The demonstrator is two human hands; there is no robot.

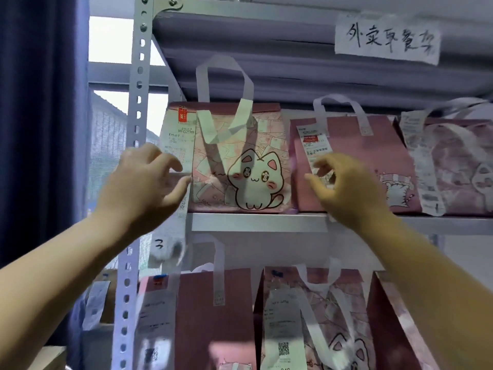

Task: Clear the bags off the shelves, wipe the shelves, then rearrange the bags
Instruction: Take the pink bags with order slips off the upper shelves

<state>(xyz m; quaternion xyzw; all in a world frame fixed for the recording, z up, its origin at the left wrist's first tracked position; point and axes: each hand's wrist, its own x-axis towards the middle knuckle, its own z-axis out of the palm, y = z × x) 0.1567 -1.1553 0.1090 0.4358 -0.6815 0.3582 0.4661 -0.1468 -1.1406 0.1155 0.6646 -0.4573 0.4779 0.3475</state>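
While left hand [149,182], right hand [346,185] grips gape, flanking cat bag [240,156] | sign [386,38]: 外卖取餐架

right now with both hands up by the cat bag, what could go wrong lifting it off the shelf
1. The left hand is at the long receipt on the cat bag; gripping there may tear it off.
2. The right hand is in front of the slip on the neighbouring pink bag, so it could snag that slip or drag that bag off the shelf.
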